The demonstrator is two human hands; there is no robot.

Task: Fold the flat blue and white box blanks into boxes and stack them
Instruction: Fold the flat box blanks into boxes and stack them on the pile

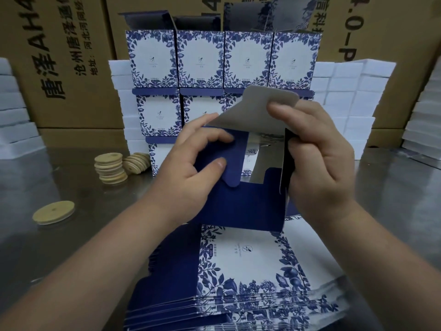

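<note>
Box-folding in progress: a person's left hand (191, 173) grips a half-folded box (253, 206) above the steel table (35, 182), its bent fingers pressing a navy side flap (229, 161) inward. The right hand (317, 158) pinches the grey-backed top flap (260, 111) between thumb and fingers. Just beyond the fingertips stand rows of finished boxes (200, 58), their contents out of sight. Beneath the wrists lie flat blanks (250, 266), cut off at the lower edge. Left of the left fingers sit wooden discs (111, 167), possibly lids.
</note>
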